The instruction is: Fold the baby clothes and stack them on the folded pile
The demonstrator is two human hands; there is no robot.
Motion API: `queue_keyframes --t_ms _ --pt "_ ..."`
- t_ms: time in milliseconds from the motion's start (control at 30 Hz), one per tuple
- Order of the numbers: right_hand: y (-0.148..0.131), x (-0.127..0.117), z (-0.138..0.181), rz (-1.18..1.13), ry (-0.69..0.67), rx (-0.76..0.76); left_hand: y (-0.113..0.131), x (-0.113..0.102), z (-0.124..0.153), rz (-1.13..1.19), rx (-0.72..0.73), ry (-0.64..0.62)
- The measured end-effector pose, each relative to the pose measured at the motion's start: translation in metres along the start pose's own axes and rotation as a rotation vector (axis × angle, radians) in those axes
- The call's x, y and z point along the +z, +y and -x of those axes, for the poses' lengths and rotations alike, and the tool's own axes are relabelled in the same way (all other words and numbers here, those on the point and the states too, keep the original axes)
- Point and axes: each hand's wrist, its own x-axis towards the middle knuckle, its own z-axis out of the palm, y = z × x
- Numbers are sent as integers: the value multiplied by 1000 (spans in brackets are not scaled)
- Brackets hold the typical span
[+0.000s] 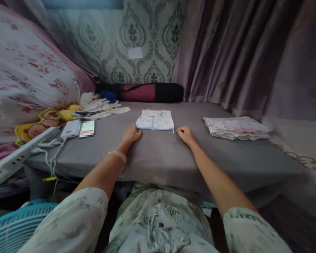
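Note:
A small folded white garment (pixel 155 119) with a faint print, blue edging and short tie strings lies flat on the grey-covered table (pixel 158 151). It looks like baby clothing. At its near left corner, my left hand (pixel 132 133) rests on the cloth, fingers spread and holding nothing. My right hand (pixel 185 134) is by the near right corner, its fingers curled and pinched together close to a dangling tie string. Whether the string or anything else is between those fingertips is too small to make out.
On the right lies a stack of folded printed cloths (pixel 237 128). To the left are a power bank (pixel 70 129), a power strip (pixel 26 147) with cables, a yellow cushion (pixel 39 128) and loose clothes (pixel 100 106). A black and red bag (pixel 142 92) lies along the back; a blue fan (pixel 18 228) stands low left.

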Motion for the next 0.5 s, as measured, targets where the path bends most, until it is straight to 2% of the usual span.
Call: queue_keyframes --t_ms 333,500 --pt "11 9 -3 106 -30 -48 -7 4 -3 51 53 14" --pt "20 8 -21 73 -175 -97 -18 1 -19 119 64 -68"
